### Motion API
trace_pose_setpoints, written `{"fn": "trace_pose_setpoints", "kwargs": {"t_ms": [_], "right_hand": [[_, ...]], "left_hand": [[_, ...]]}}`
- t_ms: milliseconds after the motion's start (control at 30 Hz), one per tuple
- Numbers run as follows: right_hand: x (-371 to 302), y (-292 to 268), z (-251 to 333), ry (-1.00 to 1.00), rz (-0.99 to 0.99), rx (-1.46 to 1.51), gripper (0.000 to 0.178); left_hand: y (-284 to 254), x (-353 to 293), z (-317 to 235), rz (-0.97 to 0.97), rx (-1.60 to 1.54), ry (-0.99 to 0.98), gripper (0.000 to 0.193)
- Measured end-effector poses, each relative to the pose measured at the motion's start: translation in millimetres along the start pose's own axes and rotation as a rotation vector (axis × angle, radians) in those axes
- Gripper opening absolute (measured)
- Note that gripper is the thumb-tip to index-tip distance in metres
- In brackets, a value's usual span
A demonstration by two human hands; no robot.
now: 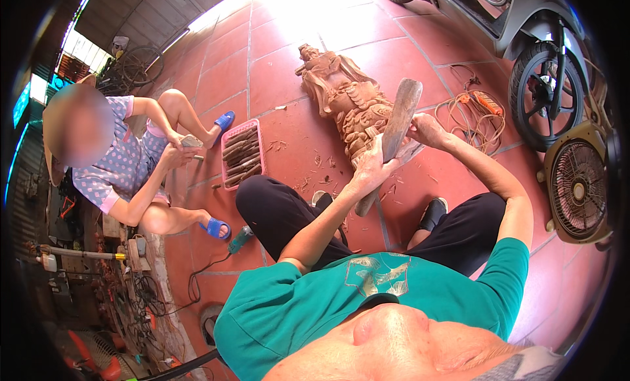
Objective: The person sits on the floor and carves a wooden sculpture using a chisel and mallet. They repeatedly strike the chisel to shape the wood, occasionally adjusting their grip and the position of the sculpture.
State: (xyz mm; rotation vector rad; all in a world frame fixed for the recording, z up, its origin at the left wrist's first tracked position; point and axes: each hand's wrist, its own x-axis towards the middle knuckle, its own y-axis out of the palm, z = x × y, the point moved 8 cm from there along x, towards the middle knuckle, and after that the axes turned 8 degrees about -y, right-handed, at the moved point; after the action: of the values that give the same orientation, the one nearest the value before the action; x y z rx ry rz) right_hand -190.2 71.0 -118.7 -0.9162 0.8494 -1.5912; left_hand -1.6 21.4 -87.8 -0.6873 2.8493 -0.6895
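Note:
A carved wooden statue (335,79) of a robed figure lies on the red tiles in front of me, its base toward my legs. My left hand (373,170) is closed round a long, flat wooden bat (401,115), which slants above the statue's near end. My right hand (428,130) is just right of the bat, beside the statue's lower part. Its fingers are curled; the bat partly hides them, and what they hold cannot be made out. Wood shavings (321,179) lie scattered around the statue's base.
A pink basket (263,151) of carving tools stands to the left. Beyond it sits a person (131,145) holding a small grey object. A green power tool (241,239) lies near my left knee. At right are coiled cords (469,122), a motorbike (545,92) and a fan (577,184).

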Motion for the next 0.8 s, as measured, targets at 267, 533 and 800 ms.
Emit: {"fn": "trace_pose_setpoints", "kwargs": {"t_ms": [267, 533, 800], "right_hand": [[-2.6, -8.5, 11.8, -0.044, -0.057, 0.037, 0.022], [-1.4, -8.1, 9.8, -0.064, -0.059, -0.006, 0.022], [-2.2, -11.2, 15.5, -0.043, -0.045, 0.007, 0.022]], "left_hand": [[-1.2, -1.2, -3.7, 0.012, 0.022, -0.045, 0.069], [-1.3, -1.9, -5.7, -0.021, 0.054, -0.007, 0.064], [-1.9, -2.9, -7.3, -0.009, 0.007, -0.01, 0.067]]}}
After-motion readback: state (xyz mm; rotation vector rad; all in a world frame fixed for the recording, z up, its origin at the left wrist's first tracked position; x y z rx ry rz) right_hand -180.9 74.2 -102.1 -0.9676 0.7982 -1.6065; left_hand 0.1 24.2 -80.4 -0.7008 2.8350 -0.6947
